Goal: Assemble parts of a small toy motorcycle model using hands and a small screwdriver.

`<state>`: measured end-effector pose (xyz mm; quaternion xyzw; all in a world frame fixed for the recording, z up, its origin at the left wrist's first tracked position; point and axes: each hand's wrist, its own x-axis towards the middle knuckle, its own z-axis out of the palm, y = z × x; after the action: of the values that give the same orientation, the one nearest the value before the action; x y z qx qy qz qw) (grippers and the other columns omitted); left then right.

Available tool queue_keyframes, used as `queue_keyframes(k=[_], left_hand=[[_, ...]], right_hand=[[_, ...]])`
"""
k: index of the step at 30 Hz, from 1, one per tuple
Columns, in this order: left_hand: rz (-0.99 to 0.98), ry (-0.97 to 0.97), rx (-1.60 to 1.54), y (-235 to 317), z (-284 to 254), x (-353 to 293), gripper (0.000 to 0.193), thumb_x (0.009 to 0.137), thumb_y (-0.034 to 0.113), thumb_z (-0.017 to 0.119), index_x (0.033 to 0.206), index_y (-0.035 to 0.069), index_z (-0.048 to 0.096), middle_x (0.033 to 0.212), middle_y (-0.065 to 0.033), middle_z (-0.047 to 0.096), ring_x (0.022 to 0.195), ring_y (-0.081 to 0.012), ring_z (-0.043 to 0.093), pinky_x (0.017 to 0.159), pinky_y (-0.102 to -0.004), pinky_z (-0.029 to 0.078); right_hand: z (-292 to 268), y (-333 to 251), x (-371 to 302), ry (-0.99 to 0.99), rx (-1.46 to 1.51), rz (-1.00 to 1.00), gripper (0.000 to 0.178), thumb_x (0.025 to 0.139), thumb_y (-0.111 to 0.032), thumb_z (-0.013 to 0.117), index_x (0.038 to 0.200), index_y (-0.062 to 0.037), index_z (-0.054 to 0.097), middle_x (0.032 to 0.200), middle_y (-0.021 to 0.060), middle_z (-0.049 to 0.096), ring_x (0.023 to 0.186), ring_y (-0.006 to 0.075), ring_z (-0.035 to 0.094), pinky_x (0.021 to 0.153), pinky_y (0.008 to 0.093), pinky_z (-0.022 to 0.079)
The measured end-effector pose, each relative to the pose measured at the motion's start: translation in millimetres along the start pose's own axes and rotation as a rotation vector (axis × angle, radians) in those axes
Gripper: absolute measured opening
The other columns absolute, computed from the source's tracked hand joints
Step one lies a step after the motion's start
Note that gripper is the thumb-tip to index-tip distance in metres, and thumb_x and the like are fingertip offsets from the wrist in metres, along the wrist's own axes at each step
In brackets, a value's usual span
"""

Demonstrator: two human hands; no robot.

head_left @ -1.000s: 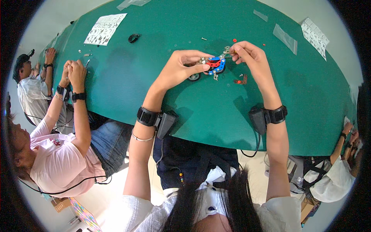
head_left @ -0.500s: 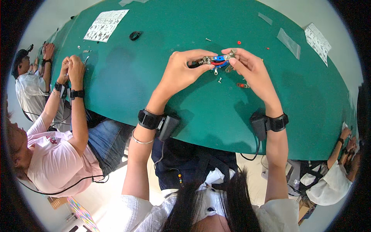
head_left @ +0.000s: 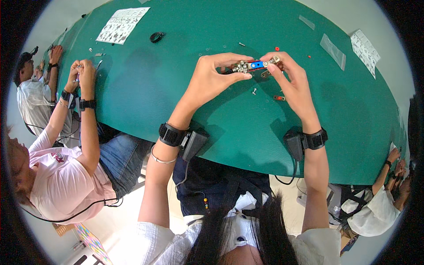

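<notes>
Head view: left hand (head_left: 209, 76) and right hand (head_left: 295, 81) clamp a metal construction model (head_left: 256, 65) — ends finger-hidden; clear plastic bag (head_left: 333, 52) lies beyond — contents indiscernible.

Bright, diffuse indoor light washes a green tabletop (head_left: 132, 88), where soft shadows spread near the left hand (head_left: 213, 75) and right hand (head_left: 292, 78). Glare bleaches the pale floor (head_left: 127, 214) and white left sleeve (head_left: 152, 240), while fisheye distortion bends straight edges toward blackened corners.
</notes>
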<state>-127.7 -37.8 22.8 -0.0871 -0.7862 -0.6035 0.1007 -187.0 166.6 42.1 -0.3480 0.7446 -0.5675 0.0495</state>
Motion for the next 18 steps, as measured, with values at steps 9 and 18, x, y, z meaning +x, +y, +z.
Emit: queue_keyframes(k=[9,18], left_hand=[[0.008,-0.021,0.129,-5.5,-2.4,1.9,0.038,0.075,0.011,0.076,0.113,0.011,0.07,0.094,0.0003,0.07,0.071,-0.0058,0.052,0.061,-0.0221,0.041],[0.052,-0.075,0.21,-4.6,-0.1,2.1,0.037,0.076,0.005,0.072,0.113,0.01,0.068,0.099,-0.0002,0.069,0.073,-0.0067,0.05,0.064,-0.0227,0.039]], right_hand=[[-1.1,3.9,0.6,-0.011,-0.057,-0.056,0.017,0.094,-0.013,0.055,0.105,-0.0024,0.061,0.095,0.0047,0.064,0.085,0.011,0.059,0.075,0.0261,0.046],[-3.4,17.7,1.8,-0.051,0.152,0.126,0.021,0.097,-0.018,0.053,0.108,-0.0019,0.06,0.088,-0.0011,0.058,0.08,0.0057,0.05,0.069,0.022,0.042]])
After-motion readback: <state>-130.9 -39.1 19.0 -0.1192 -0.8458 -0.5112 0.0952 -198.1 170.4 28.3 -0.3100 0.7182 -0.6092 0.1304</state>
